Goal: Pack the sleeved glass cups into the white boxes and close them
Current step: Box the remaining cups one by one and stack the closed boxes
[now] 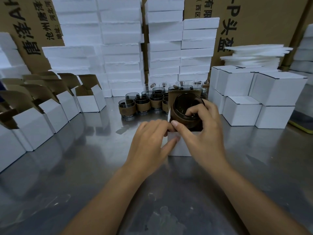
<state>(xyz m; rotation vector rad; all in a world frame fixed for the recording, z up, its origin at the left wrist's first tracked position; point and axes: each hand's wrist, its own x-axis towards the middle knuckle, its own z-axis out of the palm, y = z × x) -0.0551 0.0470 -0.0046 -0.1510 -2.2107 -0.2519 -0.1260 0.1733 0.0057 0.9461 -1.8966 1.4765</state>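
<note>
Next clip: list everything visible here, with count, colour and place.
Sleeved glass cup: one, smoky glass, brown sleeve, tilted in box mouth.
Open white box: one, brown inside, table centre.
Loose sleeved cups: a dozen or so, clustered behind.
Empty open boxes: at least six, white, left row.
Closed boxes: about seven, white, stacked right.
Foam blocks: many, white, rear stacks.
Foam sheets: one pile, white, right rear.
Cartons: several, brown, behind.
Table: one, grey metal.
Left hand: grips the box.
Right hand: grips the cup.

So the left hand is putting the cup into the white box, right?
Not quite. The head view shows the right hand gripping the cup in the open white box; the left hand holds the box.
</note>
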